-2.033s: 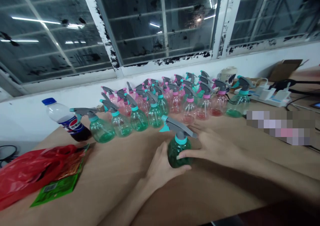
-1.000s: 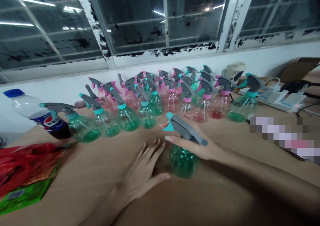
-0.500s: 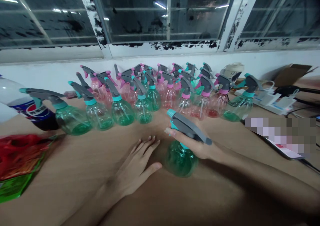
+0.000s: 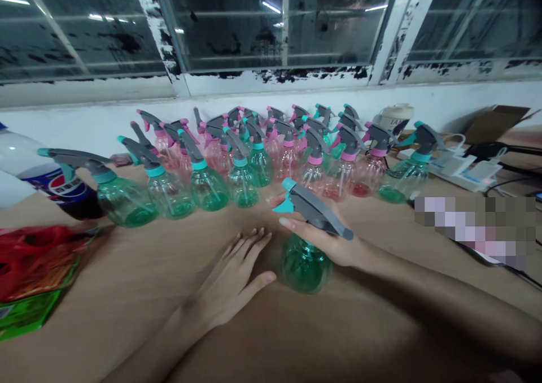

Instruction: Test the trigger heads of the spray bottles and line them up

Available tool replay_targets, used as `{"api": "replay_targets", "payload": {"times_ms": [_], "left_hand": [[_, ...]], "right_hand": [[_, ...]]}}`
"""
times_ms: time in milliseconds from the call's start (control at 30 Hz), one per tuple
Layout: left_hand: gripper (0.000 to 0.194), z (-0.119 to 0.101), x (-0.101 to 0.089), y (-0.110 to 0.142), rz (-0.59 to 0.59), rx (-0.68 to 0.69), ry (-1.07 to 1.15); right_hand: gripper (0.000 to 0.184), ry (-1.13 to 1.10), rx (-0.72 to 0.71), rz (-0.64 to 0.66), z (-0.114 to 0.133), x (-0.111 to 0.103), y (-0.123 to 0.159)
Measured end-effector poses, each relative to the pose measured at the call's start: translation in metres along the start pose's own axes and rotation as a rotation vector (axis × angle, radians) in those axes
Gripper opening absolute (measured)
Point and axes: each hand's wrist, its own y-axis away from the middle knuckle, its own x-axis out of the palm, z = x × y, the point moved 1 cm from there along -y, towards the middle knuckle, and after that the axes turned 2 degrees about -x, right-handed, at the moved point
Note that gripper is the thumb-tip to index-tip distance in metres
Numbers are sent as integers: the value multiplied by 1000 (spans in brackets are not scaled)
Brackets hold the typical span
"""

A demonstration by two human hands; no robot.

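Observation:
A green spray bottle (image 4: pixel 305 265) with a grey trigger head stands on the brown table (image 4: pixel 169 315) in front of me. My right hand (image 4: pixel 334 242) is wrapped round its neck under the trigger head. My left hand (image 4: pixel 237 275) lies flat on the table just left of the bottle, fingers stretched out, thumb close to the bottle's side. Behind stand several green spray bottles (image 4: pixel 207 188) and pink spray bottles (image 4: pixel 342 174) in rows along the wall.
A cola bottle (image 4: pixel 46 182) lies at the far left, with a red bag (image 4: pixel 38 256) and a green packet (image 4: pixel 25 315) below it. A power strip (image 4: pixel 461 168), cables, a white cup (image 4: pixel 393 117) and a cardboard box (image 4: pixel 495 123) sit at the right.
My right hand went from the bottle's belly up to its neck. My left hand let go of the bottle and flattened on the table. The view shifted slightly.

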Motion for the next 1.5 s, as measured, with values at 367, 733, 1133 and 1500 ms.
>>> {"api": "replay_targets", "payload": {"times_ms": [367,733,1133,1500], "left_hand": [[62,-3,-1,2,15,11,-23],[66,-5,0,2,5,-18,-95],[66,-5,1,2,-13,21,-100],[67,-6,-1,2,-6,22,-127]], "right_hand": [[19,40,21,-1,8,-2,1],[20,-5,-83,-89,1,3,0],[23,-29,-82,-117,2,4,0],[22,27,-2,-39,9,0,-1]]}}
